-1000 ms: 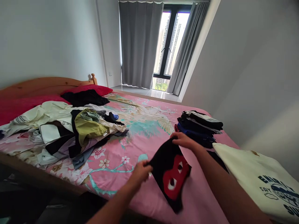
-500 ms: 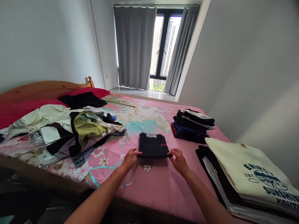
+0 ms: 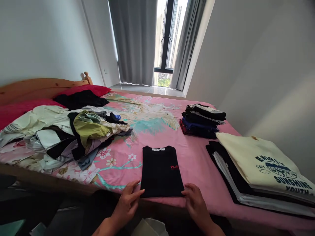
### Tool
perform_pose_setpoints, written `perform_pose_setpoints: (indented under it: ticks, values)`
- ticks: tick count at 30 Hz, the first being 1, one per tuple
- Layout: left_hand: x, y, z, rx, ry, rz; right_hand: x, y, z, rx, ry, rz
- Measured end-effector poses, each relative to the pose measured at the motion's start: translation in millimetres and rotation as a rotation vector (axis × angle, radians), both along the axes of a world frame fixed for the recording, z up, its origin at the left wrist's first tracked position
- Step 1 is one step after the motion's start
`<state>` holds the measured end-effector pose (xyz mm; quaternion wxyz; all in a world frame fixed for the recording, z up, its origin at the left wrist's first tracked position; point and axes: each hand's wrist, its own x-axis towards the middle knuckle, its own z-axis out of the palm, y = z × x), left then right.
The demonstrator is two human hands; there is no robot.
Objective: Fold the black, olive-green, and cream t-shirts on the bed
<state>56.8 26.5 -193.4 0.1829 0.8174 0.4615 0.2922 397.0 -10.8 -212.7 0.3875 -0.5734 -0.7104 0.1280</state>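
A black T-shirt [image 3: 161, 173], folded into a neat rectangle, lies flat on the bed near its front edge. Its collar label faces away from me, and small red lettering shows on the right of the chest. My left hand [image 3: 128, 203] grips the near left corner between thumb and fingers. At the near right corner, my right hand [image 3: 197, 205] pinches the cloth in the same way.
Heaped loose clothes [image 3: 73, 131] cover the bed's left side, by red pillows [image 3: 98, 90]. To the right stand a stack of folded dark clothes [image 3: 203, 121] and a larger pile topped by a cream printed shirt [image 3: 265, 167]. The pink sheet [image 3: 157, 134] shows between them.
The black T-shirt has come down and toward me and now lies flat instead of tilted. Both hands moved with it, staying at its near corners. My view has tipped downward.
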Motion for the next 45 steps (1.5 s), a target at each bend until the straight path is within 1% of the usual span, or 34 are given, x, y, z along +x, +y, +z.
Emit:
perform_pose_setpoints:
  ticks: [1, 3, 6, 8, 10, 12, 14, 16, 19, 21, 23, 25, 27, 28, 31, 33, 35, 38, 40, 41, 43, 45]
  values:
    - [0.2, -2.8, 5.0, -0.001, -0.006, 0.008, -1.0, -1.3, 5.2, -0.01, 0.02, -0.024]
    - [8.1, 2.7, 17.8, 0.025, -0.024, 0.036, -8.1, 6.9, 21.3, -0.007, 0.051, -0.064]
    - [36.1, 26.8, 34.4, 0.114, 0.017, 0.053, -31.7, 36.0, 47.8, 0.019, 0.038, -0.092]
    - [57.4, 41.4, 36.2, 0.137, 0.113, 0.069, -50.6, 55.4, 55.8, 0.01, -0.051, -0.086]
    - [72.8, 48.7, 28.6, 0.1, 0.229, 0.091, -65.2, 68.2, 51.6, -0.072, -0.196, -0.087]
    - [79.2, 49.0, 15.7, 0.043, 0.309, 0.096, -72.1, 73.3, 38.5, -0.238, -0.316, -0.134]
    - [78.2, 46.4, 4.6, 0.003, 0.342, 0.087, -72.2, 73.4, 25.4, -0.388, -0.373, -0.194]
    - [74.4, 45.5, 0.3, -0.023, 0.344, 0.083, -69.2, 72.7, 20.1, -0.459, -0.385, -0.232]
    - [70.6, 53.7, 6.0, -0.041, 0.317, 0.103, -66.0, 76.9, 28.6, -0.454, -0.369, -0.251]
    - [71.1, 65.1, 12.0, -0.024, 0.307, 0.123, -66.0, 84.0, 36.9, -0.389, -0.367, -0.228]
    - [73.2, 77.6, 14.8, -0.015, 0.325, 0.142, -66.5, 92.4, 39.1, -0.334, -0.382, -0.187]
    - [75.3, 87.3, 12.8, -0.036, 0.358, 0.172, -66.2, 99.4, 32.6, -0.366, -0.387, -0.186]
    - [76.3, 92.1, 7.3, -0.051, 0.385, 0.206, -64.9, 102.6, 20.1, -0.413, -0.377, -0.22]
    - [76.2, 92.8, 4.1, -0.046, 0.393, 0.217, -63.8, 102.8, 13.3, -0.406, -0.365, -0.241]
    - [74.4, 91.3, -3.5, -0.004, 0.39, 0.227, -58.3, 101.1, -0.6, -0.293, -0.294, -0.285]
    - [72.5, 90.3, -5.2, 0.011, 0.377, 0.227, -51.8, 102.8, -1.2, -0.24, -0.199, -0.327]
    - [71.2, 89.9, -3.4, 0.013, 0.361, 0.22, -42.8, 109.9, 4.3, -0.267, -0.094, -0.375]
    - [73.4, 87.3, 6.4, -0.001, 0.333, 0.234, -27.9, 130.2, 17.6, -0.394, -0.022, -0.392]
    - [79.8, 81.4, 16.4, 0.014, 0.327, 0.197, -20.6, 146.1, 25.6, -0.448, -0.032, -0.368]
    - [84.4, 77.1, 21.2, 0.032, 0.33, 0.142, -18.4, 153.6, 28.6, -0.462, -0.041, -0.36]
    - [95.2, 66.8, 27.7, 0.069, 0.347, -0.021, -16.7, 166.8, 32.4, -0.496, -0.058, -0.36]
    - [105.1, 57.0, 27.8, 0.07, 0.36, -0.159, -17.1, 177.4, 33.5, -0.528, -0.079, -0.373]
